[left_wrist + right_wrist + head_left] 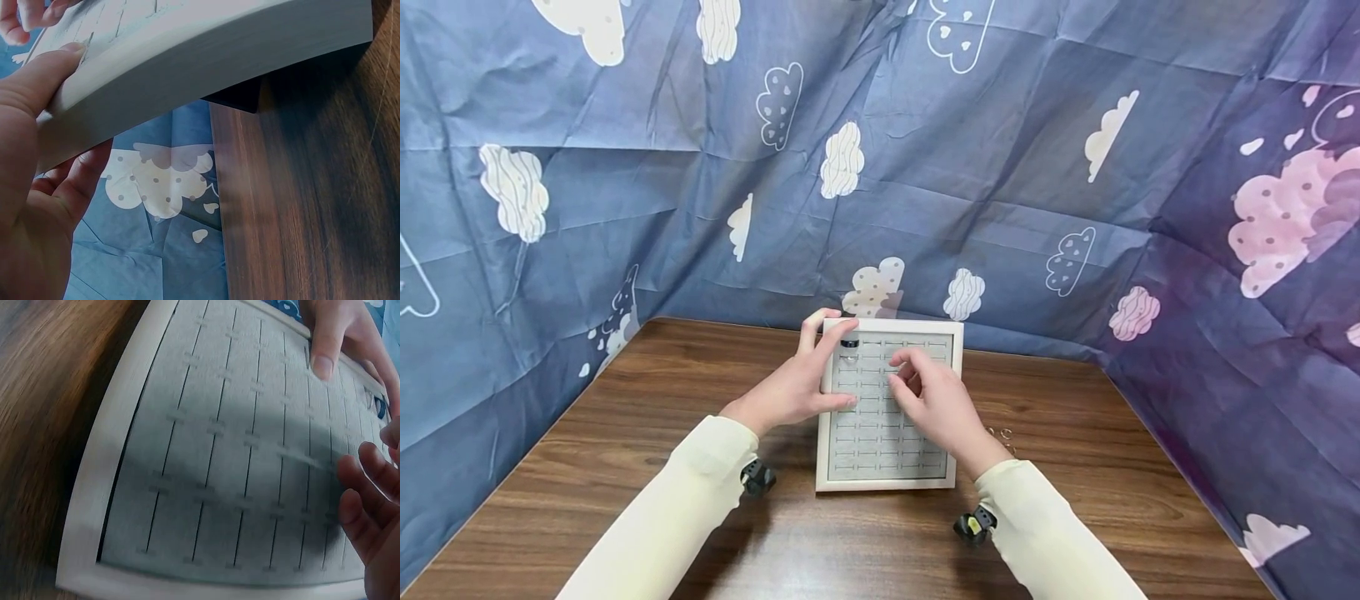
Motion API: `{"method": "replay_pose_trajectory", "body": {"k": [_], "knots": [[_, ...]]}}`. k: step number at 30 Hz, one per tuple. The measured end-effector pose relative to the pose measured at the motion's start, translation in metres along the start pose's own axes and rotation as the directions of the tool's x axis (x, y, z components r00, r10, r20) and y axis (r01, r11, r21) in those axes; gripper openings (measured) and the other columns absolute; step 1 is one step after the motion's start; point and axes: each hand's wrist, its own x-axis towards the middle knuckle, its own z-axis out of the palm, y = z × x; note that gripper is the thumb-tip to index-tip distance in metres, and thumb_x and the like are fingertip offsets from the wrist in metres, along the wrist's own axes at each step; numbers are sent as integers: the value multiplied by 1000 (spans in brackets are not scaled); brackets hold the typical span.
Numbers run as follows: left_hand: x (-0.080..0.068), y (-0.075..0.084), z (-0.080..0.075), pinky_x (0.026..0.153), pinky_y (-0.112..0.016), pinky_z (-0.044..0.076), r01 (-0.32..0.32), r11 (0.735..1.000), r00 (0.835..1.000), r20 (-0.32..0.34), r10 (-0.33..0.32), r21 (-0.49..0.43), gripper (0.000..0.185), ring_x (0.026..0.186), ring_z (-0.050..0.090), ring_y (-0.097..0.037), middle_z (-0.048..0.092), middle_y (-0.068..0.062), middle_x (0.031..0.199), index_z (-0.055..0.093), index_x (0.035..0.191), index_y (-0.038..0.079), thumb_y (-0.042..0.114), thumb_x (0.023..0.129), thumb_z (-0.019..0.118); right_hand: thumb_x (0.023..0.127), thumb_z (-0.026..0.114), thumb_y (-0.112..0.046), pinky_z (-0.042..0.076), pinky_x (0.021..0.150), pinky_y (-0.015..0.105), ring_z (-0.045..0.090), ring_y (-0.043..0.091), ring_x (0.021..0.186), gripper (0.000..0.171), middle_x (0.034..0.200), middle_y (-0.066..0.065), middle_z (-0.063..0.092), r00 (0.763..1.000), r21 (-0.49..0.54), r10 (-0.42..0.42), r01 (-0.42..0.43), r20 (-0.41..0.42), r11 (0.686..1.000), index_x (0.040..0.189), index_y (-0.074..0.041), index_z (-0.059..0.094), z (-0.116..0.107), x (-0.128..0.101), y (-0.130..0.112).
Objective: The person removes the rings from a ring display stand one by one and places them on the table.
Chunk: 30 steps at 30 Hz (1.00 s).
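A white-framed ring display board stands tilted on the table, its grey pad cut with rows of slits. My left hand grips its left side, with the thumb on the front and fingers behind the frame in the left wrist view. In the upper left slits sit a dark ring and, just below it, a silver ring. Before the middle of the pad hovers my right hand, its fingers loosely bent. Nothing shows between its thumb and fingertips.
Several small rings lie on the wooden table, right of the board and partly behind my right forearm. A blue cloud-print cloth hangs behind the table and along its sides.
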Motion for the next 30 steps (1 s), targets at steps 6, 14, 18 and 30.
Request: {"method": "replay_pose_trajectory", "body": {"k": [6, 14, 18, 30], "knots": [[-2, 0, 0, 104, -44, 56, -17, 1000, 1000, -9, 17, 5, 103, 138, 50, -34, 7, -14, 167, 24, 167, 21, 20, 89, 91, 100, 74, -12, 50, 67, 26, 59, 6, 68, 21, 81, -2, 70, 999, -45, -35, 35, 9, 998, 120, -11, 68, 12, 6, -10], [0, -3, 1, 103, -43, 57, -33, 999, 999, -17, 33, 10, 102, 138, 52, -36, 7, -16, 168, 26, 167, 22, 19, 89, 91, 101, 74, -17, 49, 63, 27, 59, 7, 66, 26, 77, -4, 71, 996, -112, -90, 89, -8, 990, 126, -14, 72, 24, 13, -22], [0, -4, 1, 103, -44, 57, -36, 999, 999, -19, 36, 15, 102, 140, 51, -37, 7, -16, 168, 26, 167, 21, 18, 89, 91, 102, 74, -19, 49, 64, 30, 59, 9, 65, 25, 77, -2, 73, 996, -151, -90, 86, -23, 985, 127, -13, 74, 29, 18, -26], [0, -5, 1, 107, -45, 55, -32, 999, 999, -14, 32, 17, 103, 149, 42, -37, 6, -17, 169, 26, 167, 21, 15, 88, 91, 99, 78, -25, 50, 60, 41, 65, 18, 61, 18, 80, 1, 79, 980, -262, -93, 45, -174, 964, 114, -15, 80, 47, 23, -32]]}}
